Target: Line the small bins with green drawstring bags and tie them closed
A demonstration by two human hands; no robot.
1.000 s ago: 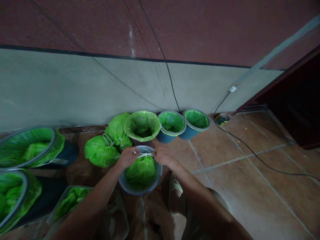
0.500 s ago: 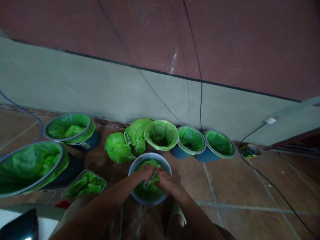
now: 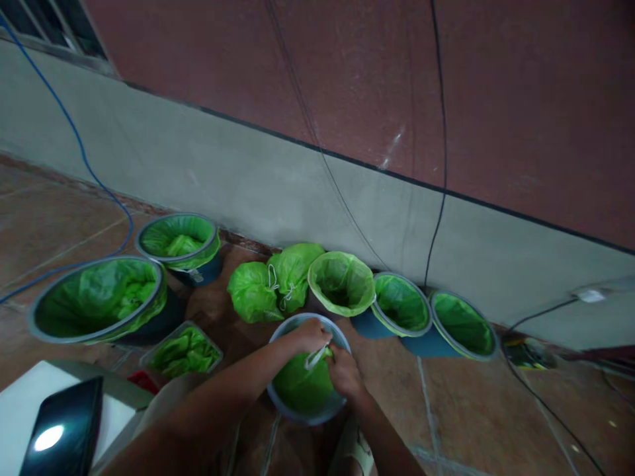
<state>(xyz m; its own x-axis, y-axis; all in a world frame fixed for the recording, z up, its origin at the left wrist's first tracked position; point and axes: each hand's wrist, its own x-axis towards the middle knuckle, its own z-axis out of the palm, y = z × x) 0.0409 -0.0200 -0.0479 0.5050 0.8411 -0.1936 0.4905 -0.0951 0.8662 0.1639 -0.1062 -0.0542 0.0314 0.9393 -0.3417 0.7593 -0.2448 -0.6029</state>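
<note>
A grey-rimmed bin (image 3: pixel 278 403) stands on the floor right in front of me, lined with a green bag (image 3: pixel 300 390). My left hand (image 3: pixel 308 336) and my right hand (image 3: pixel 343 371) meet over the bin's mouth. Both are pinched on the bag's white drawstring (image 3: pixel 316 357), which runs between them. Two tied green bags (image 3: pixel 253 291) lie on the floor just beyond the bin, against the wall.
Three green-lined bins (image 3: pixel 401 305) line the grey wall to the right. Two larger lined bins (image 3: pixel 99 301) and a flat tray of green bags (image 3: pixel 182 350) sit at left. A dark phone (image 3: pixel 64 433) lies on a white surface at bottom left. Cables cross the floor.
The view has swung left. My hands, a second ago apart with the drawstring stretched between them, have come close together over the bag.
</note>
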